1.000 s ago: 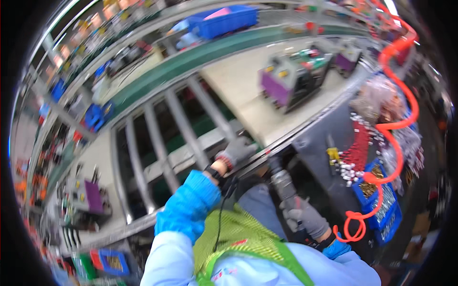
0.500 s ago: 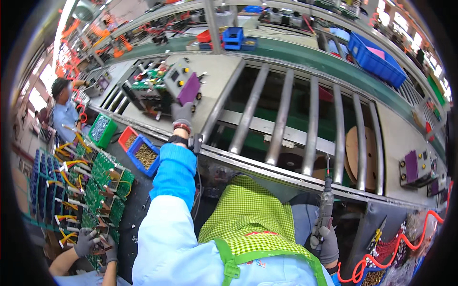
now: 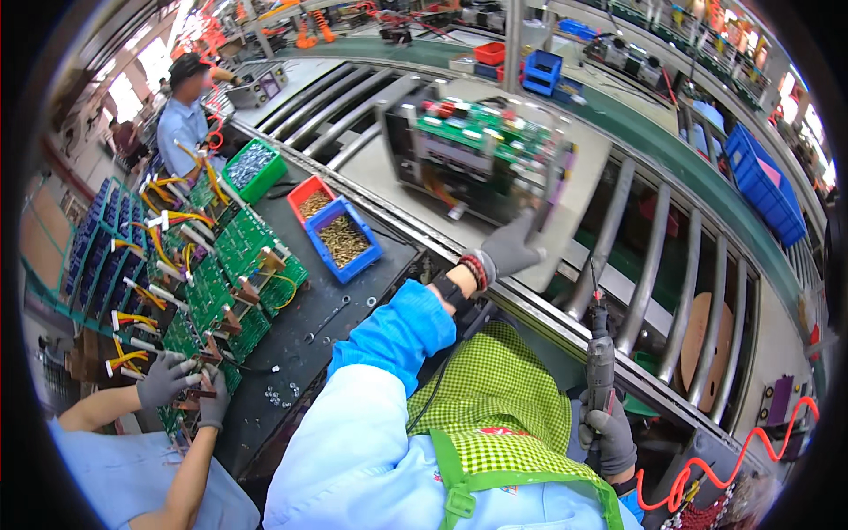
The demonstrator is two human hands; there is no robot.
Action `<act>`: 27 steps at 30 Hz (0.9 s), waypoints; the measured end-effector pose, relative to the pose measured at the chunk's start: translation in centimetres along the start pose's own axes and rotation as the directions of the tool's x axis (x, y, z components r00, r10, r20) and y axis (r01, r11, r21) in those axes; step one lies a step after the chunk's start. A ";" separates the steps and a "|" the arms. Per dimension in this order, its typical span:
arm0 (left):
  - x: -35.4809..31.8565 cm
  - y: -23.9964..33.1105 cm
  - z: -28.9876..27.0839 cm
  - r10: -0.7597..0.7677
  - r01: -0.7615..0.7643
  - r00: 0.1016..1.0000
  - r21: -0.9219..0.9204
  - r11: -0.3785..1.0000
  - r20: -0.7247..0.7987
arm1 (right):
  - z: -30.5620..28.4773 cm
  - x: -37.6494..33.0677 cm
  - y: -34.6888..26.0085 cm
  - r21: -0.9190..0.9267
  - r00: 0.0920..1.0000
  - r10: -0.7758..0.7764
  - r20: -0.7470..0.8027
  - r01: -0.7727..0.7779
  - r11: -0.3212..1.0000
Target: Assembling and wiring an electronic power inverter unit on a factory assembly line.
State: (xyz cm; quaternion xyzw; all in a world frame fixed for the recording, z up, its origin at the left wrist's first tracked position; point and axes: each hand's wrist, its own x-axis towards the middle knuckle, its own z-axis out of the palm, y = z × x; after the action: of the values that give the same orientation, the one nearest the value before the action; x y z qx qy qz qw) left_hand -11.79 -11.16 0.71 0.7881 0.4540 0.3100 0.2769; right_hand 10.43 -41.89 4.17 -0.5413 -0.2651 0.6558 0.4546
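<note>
Factory benches and a roller conveyor [image 3: 671,265] are filling the frame, with rollers curving across the upper right. At upper centre an open electronics chassis [image 3: 477,159], topped by green circuit boards, is sitting on a grey pallet on the line. The left hand [image 3: 512,249], in a grey glove, is reaching up to the chassis's lower right corner, fingers spread wide and pressing against it. The right hand [image 3: 609,433], at lower right, is wrapped tight around an electric screwdriver [image 3: 599,353] pointing upward, well apart from the chassis. Judging by this, the unit is only being positioned; driving screws is still to come. Bins of screws [image 3: 343,238] are waiting at centre left. At lower left a co-worker's gloved hands are handling wired boards [image 3: 212,283]. Compared with 0.5 s ago, the chassis is now nearer centre and the left hand is touching it.
</note>
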 end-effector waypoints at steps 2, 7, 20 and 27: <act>-2.0 0.1 -3.2 0.193 -0.196 0.980 0.059 0.979 0.054 | 0.3 -0.1 0.3 -0.008 0.999 0.003 0.039 -0.003 1.000; -9.2 -5.1 -16.1 0.030 0.334 0.905 0.755 0.564 -0.424 | -0.6 -1.8 2.0 0.022 0.998 0.052 0.018 -0.052 0.998; -11.0 -10.3 -20.1 -0.499 0.268 0.843 0.961 0.064 -0.201 | -0.4 -3.7 3.5 0.076 0.995 0.093 -0.035 -0.090 0.993; -11.0 -10.5 -20.7 -0.566 0.330 0.808 0.923 0.198 -0.168 | -0.9 -4.0 4.1 -0.007 0.997 0.070 -0.038 -0.071 0.997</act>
State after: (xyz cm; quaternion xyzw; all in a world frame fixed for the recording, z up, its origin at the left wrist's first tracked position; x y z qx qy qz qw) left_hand -37.17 -13.18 4.14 0.6598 0.7235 -0.1808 -0.0926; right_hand 10.03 -47.33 2.35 -0.5645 -0.2398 0.6599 0.4339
